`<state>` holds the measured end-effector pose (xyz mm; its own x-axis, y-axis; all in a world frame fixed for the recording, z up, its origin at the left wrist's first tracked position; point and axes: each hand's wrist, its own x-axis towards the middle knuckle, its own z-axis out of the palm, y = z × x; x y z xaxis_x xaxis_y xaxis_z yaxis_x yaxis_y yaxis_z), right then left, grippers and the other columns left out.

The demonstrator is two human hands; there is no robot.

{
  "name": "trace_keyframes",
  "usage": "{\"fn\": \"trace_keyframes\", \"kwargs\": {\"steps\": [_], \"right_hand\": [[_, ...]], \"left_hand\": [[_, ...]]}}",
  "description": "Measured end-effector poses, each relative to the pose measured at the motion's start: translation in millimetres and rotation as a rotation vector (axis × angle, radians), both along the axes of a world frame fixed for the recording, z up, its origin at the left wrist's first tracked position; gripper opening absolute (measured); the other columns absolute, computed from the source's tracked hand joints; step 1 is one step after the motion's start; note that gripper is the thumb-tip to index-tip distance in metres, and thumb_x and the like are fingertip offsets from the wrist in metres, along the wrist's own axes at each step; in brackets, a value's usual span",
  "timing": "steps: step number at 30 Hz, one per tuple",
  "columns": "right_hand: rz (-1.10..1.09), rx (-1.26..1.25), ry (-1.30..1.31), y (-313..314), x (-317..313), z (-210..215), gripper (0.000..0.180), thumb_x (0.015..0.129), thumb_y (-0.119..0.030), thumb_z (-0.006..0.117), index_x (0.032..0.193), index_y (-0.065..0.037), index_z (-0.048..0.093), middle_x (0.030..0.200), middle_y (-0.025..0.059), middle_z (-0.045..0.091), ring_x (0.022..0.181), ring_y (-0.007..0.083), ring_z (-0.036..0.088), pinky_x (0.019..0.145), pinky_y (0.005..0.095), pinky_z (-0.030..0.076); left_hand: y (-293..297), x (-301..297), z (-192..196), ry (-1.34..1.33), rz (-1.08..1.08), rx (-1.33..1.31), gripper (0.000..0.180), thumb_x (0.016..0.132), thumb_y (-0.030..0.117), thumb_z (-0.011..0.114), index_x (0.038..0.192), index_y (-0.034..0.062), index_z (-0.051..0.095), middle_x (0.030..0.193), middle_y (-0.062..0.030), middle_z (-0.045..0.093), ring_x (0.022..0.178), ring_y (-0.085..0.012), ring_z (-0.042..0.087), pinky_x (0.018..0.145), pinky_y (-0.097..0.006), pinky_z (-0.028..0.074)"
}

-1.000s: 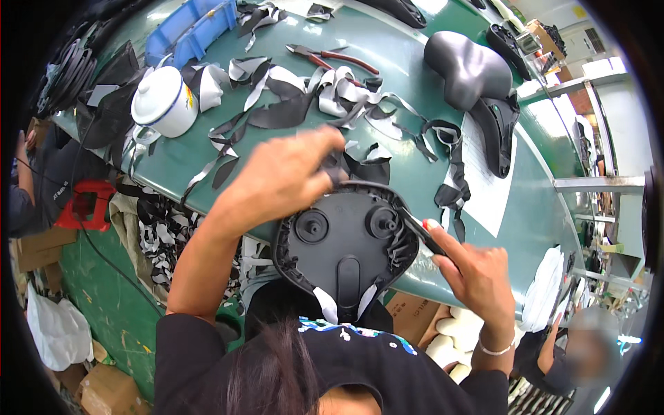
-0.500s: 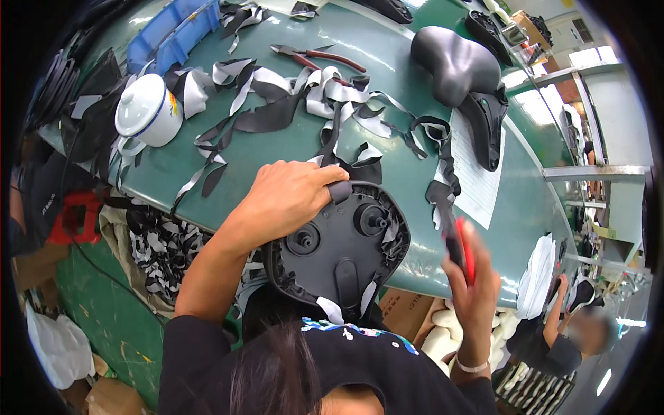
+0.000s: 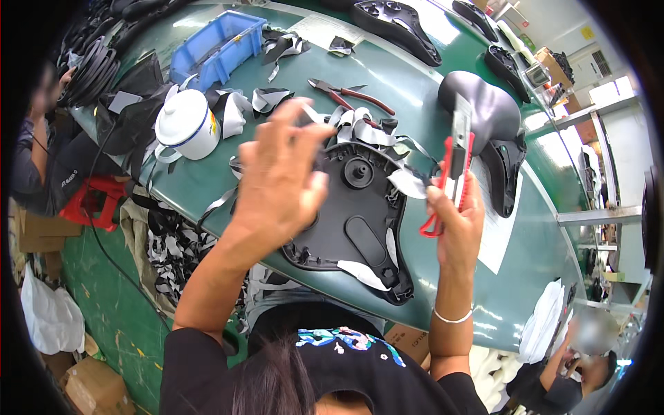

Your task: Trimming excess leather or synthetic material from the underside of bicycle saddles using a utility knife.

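I am steadying an upturned bicycle saddle, its black plastic underside facing me at the near edge of the green workbench, so the wrapped cover edges are open to view and reach. My left hand is lifting off the saddle's left side with fingers spread and holding nothing. My right hand, just right of the saddle, is clenching a red utility knife upright, blade pointing away from me and clear of the saddle, which seems a safe way to carry it. Grey offcut strips are lying beyond the saddle, a white lidded mug to its far left, pliers behind, and a finished black saddle to its far right.
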<state>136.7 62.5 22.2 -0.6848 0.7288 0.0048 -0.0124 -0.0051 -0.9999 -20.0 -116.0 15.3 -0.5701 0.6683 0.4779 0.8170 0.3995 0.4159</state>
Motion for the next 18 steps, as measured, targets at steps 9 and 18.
{"fn": "trace_keyframes", "kwargs": {"steps": [9,18], "right_hand": [[0.191,0.806,-0.383,15.2,28.3,25.0,0.043,0.084,-0.008,0.066,0.125,-0.003,0.055,0.109,0.0152,0.067,0.075,0.0208,0.067,0.07,0.0271,0.05],[0.415,1.379,-0.689,1.8,29.7,44.4,0.045,0.079,-0.013,0.069,0.123,-0.017,0.061,0.055,0.0082,0.05,0.045,0.024,0.049,0.047,0.0355,0.038]], "left_hand": [[54.5,-6.1,-24.5,-0.539,-0.47,0.017,0.014,0.082,0.016,0.065,0.084,0.0045,0.058,0.082,-0.0063,0.05,0.084,-0.0216,0.045,0.078,-0.034,0.038],[55.6,-12.7,-13.6,-1.549,-0.226,0.667,0.006,0.078,0.006,0.061,0.076,0.0044,0.056,0.086,0.0003,0.051,0.075,-0.0093,0.046,0.07,-0.022,0.036]]}}
